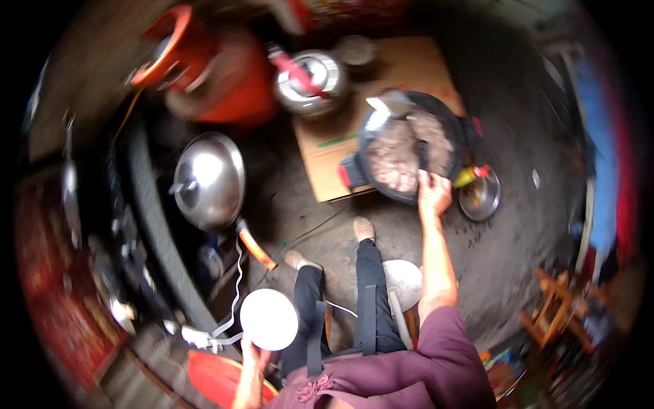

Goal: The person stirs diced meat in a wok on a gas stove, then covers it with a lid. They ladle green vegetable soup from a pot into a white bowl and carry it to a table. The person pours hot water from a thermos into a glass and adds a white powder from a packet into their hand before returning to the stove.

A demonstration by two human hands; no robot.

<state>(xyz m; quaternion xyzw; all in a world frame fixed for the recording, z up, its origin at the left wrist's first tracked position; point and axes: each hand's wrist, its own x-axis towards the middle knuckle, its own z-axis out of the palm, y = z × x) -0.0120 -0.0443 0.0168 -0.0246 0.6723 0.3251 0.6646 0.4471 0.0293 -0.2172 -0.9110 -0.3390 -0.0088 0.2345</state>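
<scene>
A large dark pan (365, 138) on a cardboard sheet holds pale brown, lumpy food. My right hand (434, 191) is closed around the handle of a dark utensil that reaches into the food. A shiny angular metal object (391, 104) lies at the pan's upper rim; its kind is unclear. Low in front of me on the left, my left hand (257, 355) grips a round white dish (269, 319) by its edge. What the dish holds, if anything, cannot be told. Right of the pan stand a yellow bottle with a red cap (466, 176) and a small metal bowl (489, 197).
A metal kettle (309, 82) with a red handle stands beside an orange gas cylinder (230, 76). A domed metal lid (209, 179) is at left. White cables run near a red basin (217, 378). A small wooden stool (552, 307) is at lower right.
</scene>
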